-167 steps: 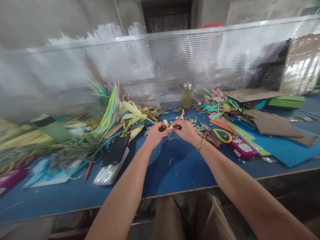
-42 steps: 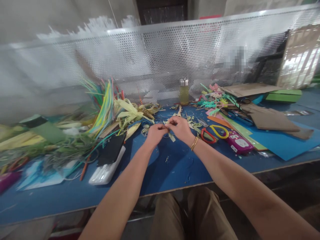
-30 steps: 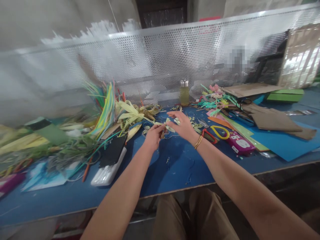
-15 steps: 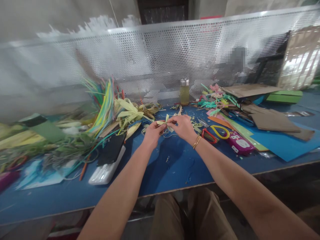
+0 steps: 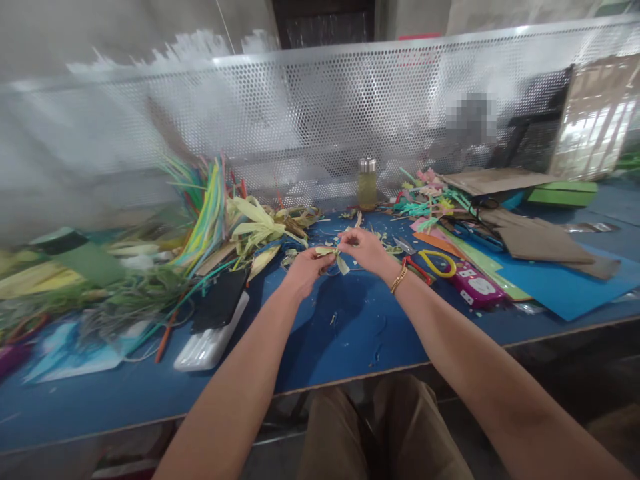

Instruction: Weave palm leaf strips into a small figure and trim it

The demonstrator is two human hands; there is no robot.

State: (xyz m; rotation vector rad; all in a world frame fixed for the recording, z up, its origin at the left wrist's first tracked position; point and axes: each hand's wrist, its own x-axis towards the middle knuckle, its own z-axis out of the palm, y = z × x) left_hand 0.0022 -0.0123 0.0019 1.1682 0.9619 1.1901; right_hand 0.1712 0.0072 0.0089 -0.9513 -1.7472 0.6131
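My left hand (image 5: 309, 267) pinches a small piece of pale green-yellow husk (image 5: 342, 264), one strip of which hangs down between my hands. My right hand (image 5: 363, 249), a gold bracelet on its wrist, is closed at the other side of the same piece, fingertips pressed to it. Both hands are held just above the blue table (image 5: 327, 347). Behind the left hand lies a bundle of corn husks (image 5: 257, 223). Scissors with red handles (image 5: 419, 268) and a pair with yellow handles (image 5: 440, 264) lie right of my right hand.
Bright pipe cleaners (image 5: 213, 207) and a black phone (image 5: 220, 300) on a white box (image 5: 213, 343) are at left. A bottle of yellowish liquid (image 5: 367, 190) stands by the perforated metal screen (image 5: 330, 113). Right lie a magenta case (image 5: 477, 288), blue paper (image 5: 560, 287) and cardboard (image 5: 543, 240).
My hands have shifted slightly, and the husk piece has turned so that a strip now points down toward me. The right fingers have lifted a little.
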